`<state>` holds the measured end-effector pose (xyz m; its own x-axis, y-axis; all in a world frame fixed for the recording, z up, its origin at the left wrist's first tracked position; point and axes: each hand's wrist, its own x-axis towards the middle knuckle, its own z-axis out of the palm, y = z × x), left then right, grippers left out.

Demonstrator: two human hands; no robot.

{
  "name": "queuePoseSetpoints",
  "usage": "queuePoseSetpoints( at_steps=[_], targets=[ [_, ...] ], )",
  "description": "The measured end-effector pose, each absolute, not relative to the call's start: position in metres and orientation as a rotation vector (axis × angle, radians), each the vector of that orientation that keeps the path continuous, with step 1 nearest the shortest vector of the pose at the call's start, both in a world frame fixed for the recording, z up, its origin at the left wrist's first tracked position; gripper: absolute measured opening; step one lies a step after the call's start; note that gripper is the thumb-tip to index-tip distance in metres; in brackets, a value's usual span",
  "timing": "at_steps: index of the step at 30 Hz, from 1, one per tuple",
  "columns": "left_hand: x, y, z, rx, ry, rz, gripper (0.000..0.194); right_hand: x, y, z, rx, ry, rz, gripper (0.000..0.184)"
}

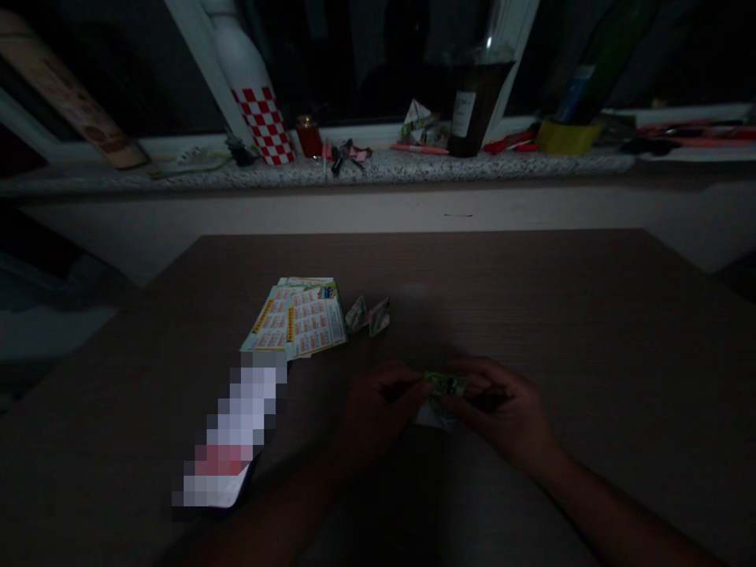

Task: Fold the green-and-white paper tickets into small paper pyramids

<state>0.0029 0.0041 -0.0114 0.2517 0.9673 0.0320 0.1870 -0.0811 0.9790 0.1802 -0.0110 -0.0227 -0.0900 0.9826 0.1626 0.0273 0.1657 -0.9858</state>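
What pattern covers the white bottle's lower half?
Red and white checks on the bottle, head view.

Apparently a home: wood-grain table [567, 315], speckled windowsill [402, 167] (bottles [263, 118], oddments [350, 156]).

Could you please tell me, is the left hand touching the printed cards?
Apart. The head view shows a strip of tabletop between the left hand and the printed cards, which lie farther away and to the left.

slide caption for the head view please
Left hand and right hand hold a small printed paper over a dim table, printed sheets and two folded pieces nearby.
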Motion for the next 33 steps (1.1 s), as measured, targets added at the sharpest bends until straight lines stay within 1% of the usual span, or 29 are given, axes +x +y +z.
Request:
queuePoseSetpoints(
  at_steps=[15,23,30,33],
  targets=[
    [0.0019,0.0038,-0.0124,1.537,1.126,0.953,0.018,0.1789,-0.0113,-0.0229,-1.08,-1.353,1.083,0.028],
    [0.0015,0.0035,-0.0095,1.568,1.153,0.958,0.018,0.1791,-0.0101,-0.0238,-1.193,-1.237,1.085,0.031],
    [-0.0002,0.002,-0.0104,1.596,1.187,0.985,0.017,0.1769,-0.0079,-0.02,-1.199,-1.093,1.215,0.027],
    [-0.0006,0.002,-0.0108,1.592,1.175,0.992,0.018,0.1767,-0.0075,-0.0199,-1.196,-1.096,1.218,0.028]
  ],
)
